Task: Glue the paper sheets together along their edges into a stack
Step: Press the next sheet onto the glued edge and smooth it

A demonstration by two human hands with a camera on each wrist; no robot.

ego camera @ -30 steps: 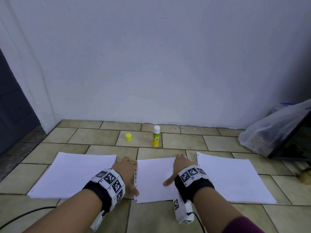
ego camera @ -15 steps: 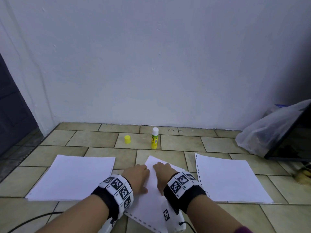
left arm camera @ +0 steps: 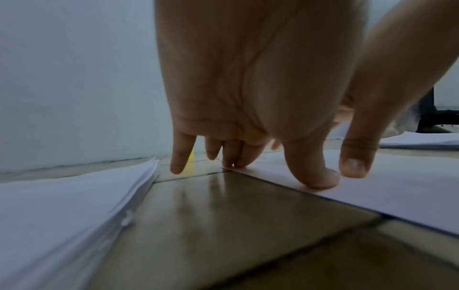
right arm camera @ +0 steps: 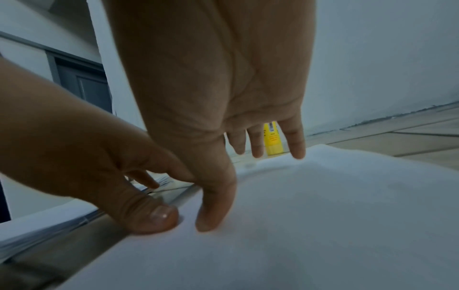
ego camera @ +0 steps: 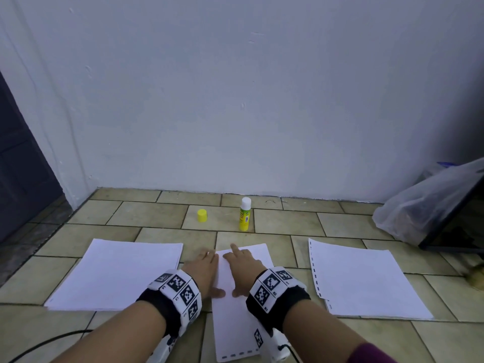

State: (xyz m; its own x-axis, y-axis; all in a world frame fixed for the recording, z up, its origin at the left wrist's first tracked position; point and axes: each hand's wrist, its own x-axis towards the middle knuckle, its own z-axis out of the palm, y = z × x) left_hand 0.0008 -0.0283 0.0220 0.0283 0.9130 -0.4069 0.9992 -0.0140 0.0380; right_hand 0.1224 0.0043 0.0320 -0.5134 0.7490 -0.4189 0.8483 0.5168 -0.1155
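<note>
Middle sheet (ego camera: 241,305) flat on floor (ego camera: 162,221) between the two side stacks, now turned lengthwise since a second ago; perforated edge at 6 o'clock, formerly at 9. Left hand (ego camera: 207,271) and right hand (ego camera: 242,268) both spread flat, fingers straight, pressing the sheet, gripping nothing. Left stack (ego camera: 117,273) at 9 o'clock, right stack (ego camera: 366,279) at 3. Glue stick (ego camera: 245,214) upright at 12, uncapped; cap (ego camera: 202,215) beside it. Judgement: sheet being oriented for gluing; no glue applied yet.
</note>
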